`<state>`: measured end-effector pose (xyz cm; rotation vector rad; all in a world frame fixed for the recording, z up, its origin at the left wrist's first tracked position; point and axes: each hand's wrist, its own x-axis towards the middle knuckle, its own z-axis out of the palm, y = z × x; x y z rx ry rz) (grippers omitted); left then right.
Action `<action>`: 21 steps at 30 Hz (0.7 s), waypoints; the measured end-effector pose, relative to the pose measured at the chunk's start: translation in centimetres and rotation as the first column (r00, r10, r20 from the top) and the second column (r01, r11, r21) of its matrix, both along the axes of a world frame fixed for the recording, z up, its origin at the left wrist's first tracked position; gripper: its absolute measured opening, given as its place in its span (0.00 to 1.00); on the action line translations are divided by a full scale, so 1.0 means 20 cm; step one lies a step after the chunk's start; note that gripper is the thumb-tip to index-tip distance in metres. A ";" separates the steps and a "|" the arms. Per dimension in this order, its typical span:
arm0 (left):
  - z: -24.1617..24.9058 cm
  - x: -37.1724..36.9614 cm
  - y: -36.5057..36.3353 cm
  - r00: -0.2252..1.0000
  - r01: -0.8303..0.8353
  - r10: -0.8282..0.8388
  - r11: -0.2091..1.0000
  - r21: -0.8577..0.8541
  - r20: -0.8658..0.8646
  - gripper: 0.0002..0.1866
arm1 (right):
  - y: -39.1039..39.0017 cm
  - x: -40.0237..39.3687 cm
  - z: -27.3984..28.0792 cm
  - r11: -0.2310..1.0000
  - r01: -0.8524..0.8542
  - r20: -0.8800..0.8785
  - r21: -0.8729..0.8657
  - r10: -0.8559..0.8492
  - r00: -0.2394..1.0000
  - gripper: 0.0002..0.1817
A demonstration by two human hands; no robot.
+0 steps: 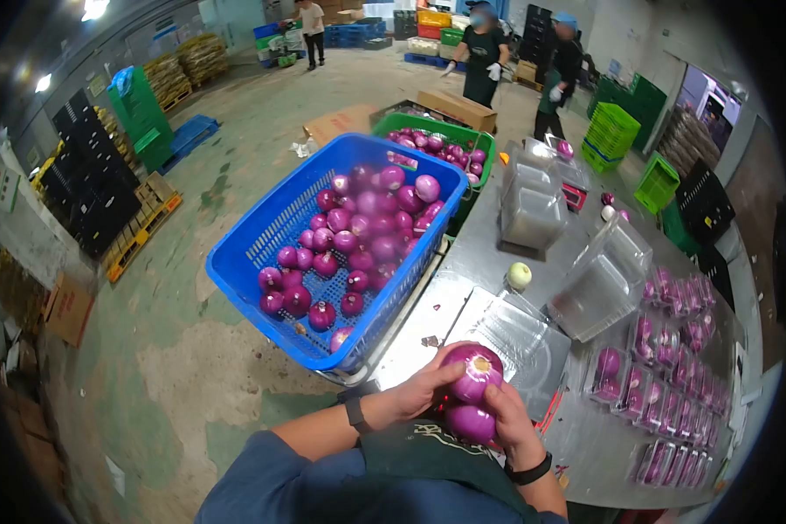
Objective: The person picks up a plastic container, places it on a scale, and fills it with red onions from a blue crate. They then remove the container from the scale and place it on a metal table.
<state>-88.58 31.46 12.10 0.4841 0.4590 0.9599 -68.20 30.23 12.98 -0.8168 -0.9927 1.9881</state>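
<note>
Two peeled red onions are held close together in front of my apron. My left hand (421, 389) is closed round the upper red onion (482, 381), its thumb across the side and the cut end facing up. My right hand (513, 419) grips the lower red onion (470, 424), thumb near where the two meet. Just beyond them, a clear plastic tray (537, 354) lies on the steel table (585, 454), seemingly over a scale. To the left stands a blue basket (266, 229) of loose red onions.
A pale onion (519, 276) sits behind the tray. Stacked clear trays (604, 278) stand to the right, beside several packed onion trays (659, 402). Behind the blue basket is a green crate (473, 140) of onions. Co-workers (483, 57) stand farther back.
</note>
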 end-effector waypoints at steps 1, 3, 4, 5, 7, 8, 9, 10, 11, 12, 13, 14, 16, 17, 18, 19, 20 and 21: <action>-0.02 0.00 0.01 1.000 -0.010 0.011 0.999 0.036 -0.026 0.30 | 0.01 -0.02 0.01 1.000 -0.017 0.018 -0.003 0.017 1.000 0.29; -0.09 -0.02 0.06 0.998 0.023 -0.017 0.996 0.088 -0.068 0.32 | 0.02 -0.03 0.00 0.999 -0.004 0.059 -0.036 0.006 0.998 0.28; -0.12 -0.01 0.07 0.990 -0.063 0.068 0.997 0.041 -0.125 0.29 | 0.03 -0.01 -0.05 0.999 -0.039 0.051 -0.038 0.041 0.998 0.28; -0.13 -0.01 0.07 0.987 -0.142 0.143 0.990 0.019 -0.067 0.23 | 0.03 0.01 -0.10 0.996 -0.076 0.040 -0.040 0.077 0.996 0.28; -0.07 -0.03 0.08 0.968 -0.250 0.250 0.967 -0.052 -0.008 0.18 | -0.01 0.03 -0.06 0.995 0.052 0.001 -0.087 -0.052 0.999 0.29; -0.07 -0.04 0.09 0.967 -0.256 0.253 0.962 -0.097 -0.040 0.16 | -0.02 0.07 -0.09 0.983 0.116 -0.053 -0.143 -0.125 0.991 0.28; -0.07 -0.05 0.10 0.961 -0.274 0.266 0.952 -0.134 -0.070 0.15 | -0.02 0.10 -0.13 0.976 0.160 -0.103 -0.145 -0.176 0.979 0.32; -0.10 -0.07 0.09 0.990 -0.132 0.140 0.967 -0.217 0.023 0.16 | -0.03 0.13 -0.16 0.962 0.186 -0.124 -0.202 -0.214 0.969 0.31; -0.14 -0.09 0.08 0.992 0.012 0.025 0.959 -0.283 0.127 0.17 | -0.04 0.15 -0.19 0.945 0.205 -0.143 -0.255 -0.247 0.958 0.30; -0.17 -0.10 0.07 0.968 0.156 -0.078 0.931 -0.330 0.237 0.17 | -0.06 0.17 -0.21 0.937 0.206 -0.188 -0.283 -0.264 0.946 0.30; -0.18 -0.09 0.05 0.963 0.158 -0.076 0.936 -0.313 0.258 0.20 | -0.07 0.19 -0.23 0.929 0.206 -0.235 -0.307 -0.284 0.930 0.29; -0.19 -0.08 0.03 0.957 0.164 -0.080 0.942 -0.294 0.278 0.23 | -0.07 0.20 -0.24 0.921 0.210 -0.283 -0.329 -0.308 0.908 0.29; -0.13 -0.09 0.04 0.947 0.216 -0.148 0.950 -0.225 0.287 0.29 | -0.07 0.25 -0.23 0.896 0.312 -0.326 -0.317 -0.412 0.851 0.30; -0.09 -0.09 0.05 0.981 0.147 -0.127 0.980 -0.134 0.146 0.31 | -0.07 0.27 -0.22 0.881 0.357 -0.345 -0.311 -0.454 0.821 0.30; -0.06 -0.07 0.06 0.996 0.085 -0.085 0.996 -0.030 0.005 0.34 | -0.06 0.28 -0.14 0.847 0.434 -0.319 -0.306 -0.521 0.792 0.31; -0.05 -0.06 0.09 0.991 0.035 -0.024 0.996 0.085 -0.130 0.36 | -0.05 0.28 -0.12 0.841 0.495 -0.226 -0.217 -0.537 0.813 0.33; -0.04 -0.05 0.13 0.958 0.018 0.024 0.989 0.146 -0.284 0.43 | -0.03 0.29 -0.11 0.832 0.542 -0.135 -0.119 -0.555 0.821 0.36; -0.04 -0.03 0.17 0.904 0.058 0.074 0.955 0.292 -0.420 0.43 | -0.01 0.29 -0.10 0.819 0.573 -0.047 -0.012 -0.573 0.818 0.39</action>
